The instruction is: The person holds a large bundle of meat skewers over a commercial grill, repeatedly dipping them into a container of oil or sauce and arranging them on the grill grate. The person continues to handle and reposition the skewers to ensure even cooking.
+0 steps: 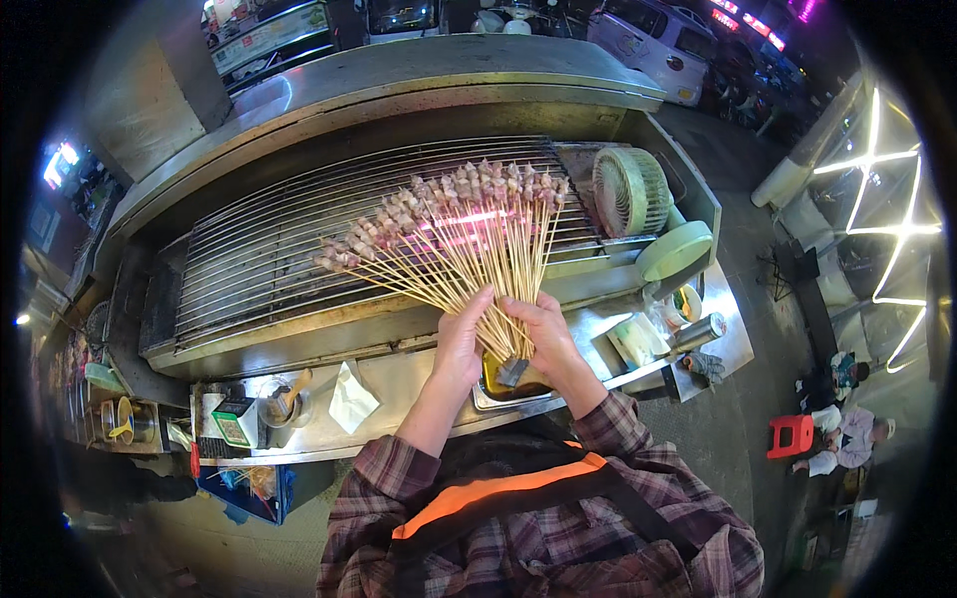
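Observation:
Both my left hand [462, 338] and my right hand [548, 333] grip one large bundle of bamboo skewers [490, 269] near its lower end. The sticks fan out away from me, and small chunks of pinkish meat [463, 187] cover their far tips. The meat end is over the right part of the grill grate [277, 224], where a pink glow shows between the sticks; I cannot tell whether it touches the bars. Below my hands, the stick ends and a grey piece [513, 371] are above a metal tray of yellowish liquid [538, 387].
A pale green fan [632, 192] stands at the grill's right end. On the steel ledge are a paper napkin [353, 398], a cup with a brush [285, 404], a printed-code box [235, 422] and a metal canister [699, 333]. A person [852, 437] sits beyond a red stool [789, 436].

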`<state>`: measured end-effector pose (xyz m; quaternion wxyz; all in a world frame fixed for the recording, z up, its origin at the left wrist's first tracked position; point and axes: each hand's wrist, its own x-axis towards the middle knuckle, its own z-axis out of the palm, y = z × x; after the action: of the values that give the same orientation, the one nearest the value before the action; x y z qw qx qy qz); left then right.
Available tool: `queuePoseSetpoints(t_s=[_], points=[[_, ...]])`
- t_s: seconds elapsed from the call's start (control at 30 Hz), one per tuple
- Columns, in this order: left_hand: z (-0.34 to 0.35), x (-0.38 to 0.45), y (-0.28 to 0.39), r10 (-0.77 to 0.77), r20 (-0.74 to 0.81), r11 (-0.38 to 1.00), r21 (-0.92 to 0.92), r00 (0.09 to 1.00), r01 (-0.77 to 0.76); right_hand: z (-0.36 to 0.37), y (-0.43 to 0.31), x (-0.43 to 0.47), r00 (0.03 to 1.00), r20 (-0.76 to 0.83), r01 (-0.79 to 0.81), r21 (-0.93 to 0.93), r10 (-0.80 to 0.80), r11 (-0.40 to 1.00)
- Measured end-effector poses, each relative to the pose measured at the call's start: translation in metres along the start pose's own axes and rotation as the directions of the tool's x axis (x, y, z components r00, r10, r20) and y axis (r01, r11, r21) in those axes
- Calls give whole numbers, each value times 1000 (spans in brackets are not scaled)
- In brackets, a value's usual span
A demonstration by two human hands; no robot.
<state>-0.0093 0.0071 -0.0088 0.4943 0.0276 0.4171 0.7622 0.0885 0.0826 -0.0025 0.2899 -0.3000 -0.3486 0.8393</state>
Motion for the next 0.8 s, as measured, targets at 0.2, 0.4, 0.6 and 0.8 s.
queuePoseSetpoints(t_s=[0.2, 0.4, 0.6, 0.8], points=[[-1, 8, -16, 34, 23, 985, -168, 999, -30, -1, 0, 9, 987, 109, 140, -205, -120, 969], [1, 7, -24, 33, 21, 964, -264, 999, -26, -10, -9, 8, 999, -6, 52, -11, -52, 999], [2, -1, -14, -44, 15, 969, -243, 999, 46, -17, -24, 1, 999, -37, -23, 39, 24, 999], [1, -6, -11, 18, 12, 989, -147, 1000, -16, -19, -23, 0, 999, 31, 33, -34, -32, 999]])
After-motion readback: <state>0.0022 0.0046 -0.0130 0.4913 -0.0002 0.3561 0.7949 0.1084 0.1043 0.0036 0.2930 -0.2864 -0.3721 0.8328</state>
